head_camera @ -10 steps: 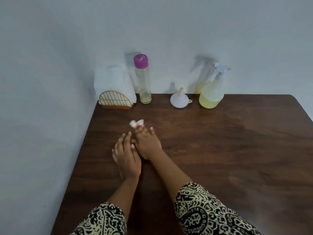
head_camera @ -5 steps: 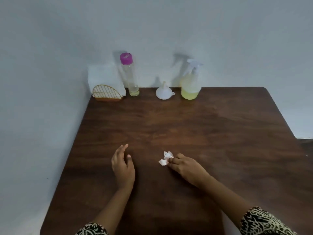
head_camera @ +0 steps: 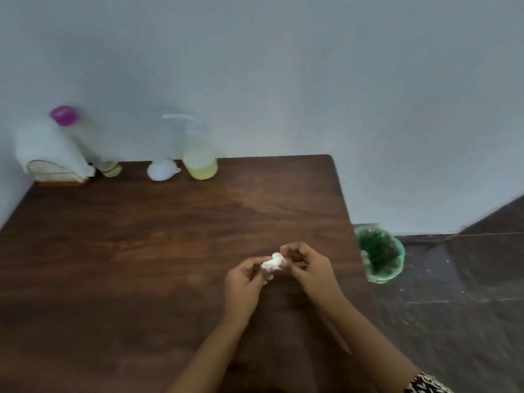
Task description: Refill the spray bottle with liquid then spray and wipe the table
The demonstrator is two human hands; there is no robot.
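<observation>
- The left hand (head_camera: 243, 285) and the right hand (head_camera: 309, 268) meet above the right half of the dark wooden bench (head_camera: 141, 251), near its front.
- Between them is a small white tissue wad (head_camera: 273, 262), crumpled and raised off the wood.
- The left hand pinches the wad's left end between thumb and curled fingers.
- The right hand has its fingers curled in and pinches the wad's right end at the fingertips.
- A black-and-white patterned sleeve (head_camera: 425, 382) shows at the lower right edge, on the right arm.
- The spray bottle (head_camera: 198, 157) stands upright at the bench's back edge against the wall, well apart from the hands. It has a white trigger head and pale yellow liquid low in its body.
- Just left of it sits a white funnel (head_camera: 161, 170), wide mouth down.
- Further left stands a tall clear bottle (head_camera: 85, 140) with a purple cap and a little yellowish liquid at the bottom.
- In the back left corner is a gold wire napkin holder (head_camera: 54, 171) filled with white tissues.
- The bottles are motion-blurred, so any label or writing cannot be read.
- On the dark floor, beside the bench's right edge, stands a bin (head_camera: 380, 253) with a green liner.
</observation>
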